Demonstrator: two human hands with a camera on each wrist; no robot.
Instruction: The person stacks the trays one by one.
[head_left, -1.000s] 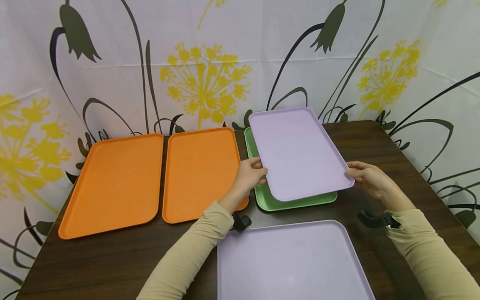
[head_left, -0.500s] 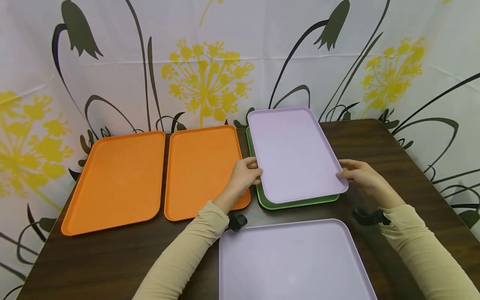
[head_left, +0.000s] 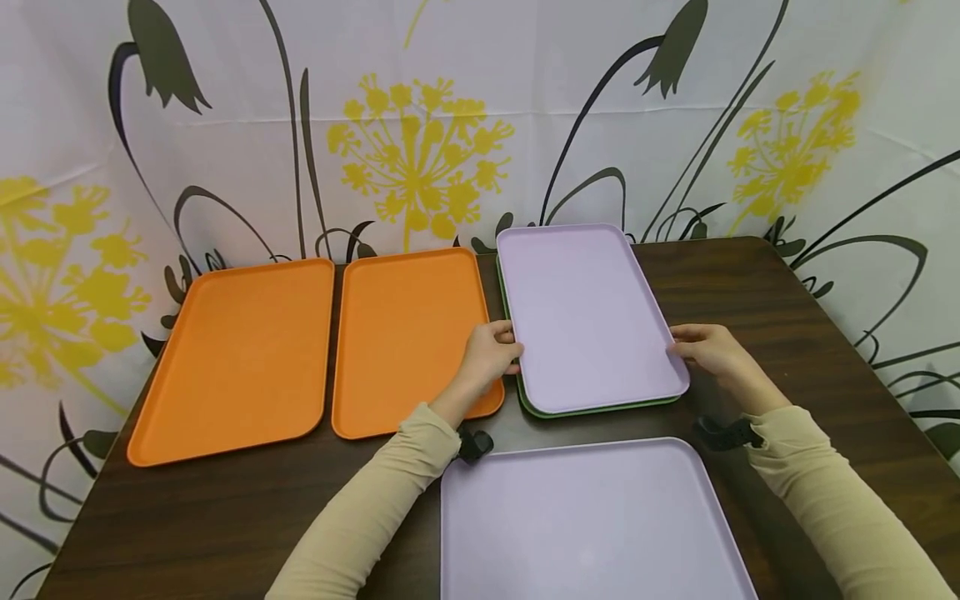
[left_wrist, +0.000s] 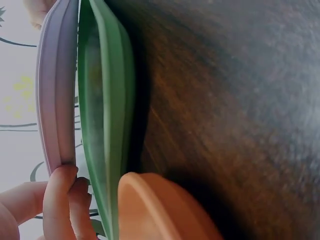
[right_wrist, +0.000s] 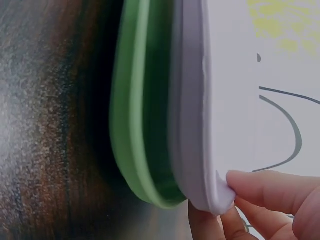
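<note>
A small lilac tray (head_left: 588,321) is held just above a green tray (head_left: 600,409) and covers most of it. My left hand (head_left: 484,358) pinches its left edge, thumb on top and fingers below. On the opposite side my right hand (head_left: 718,358) pinches the right edge near the front corner. Both wrist views show a narrow gap between the lilac tray (right_wrist: 192,100) and the green tray (right_wrist: 125,115) under it. In the left wrist view the left fingers (left_wrist: 60,192) curl under the lilac rim.
A large lilac tray (head_left: 592,525) lies at the front of the dark wooden table (head_left: 225,517). Two orange trays, a small one (head_left: 408,333) and a larger one (head_left: 243,350), lie on the left. A flowered cloth (head_left: 420,67) hangs behind.
The small lilac tray has come down and slightly left, and lines up more closely over the green tray. Both hands have moved with it, keeping their grip.
</note>
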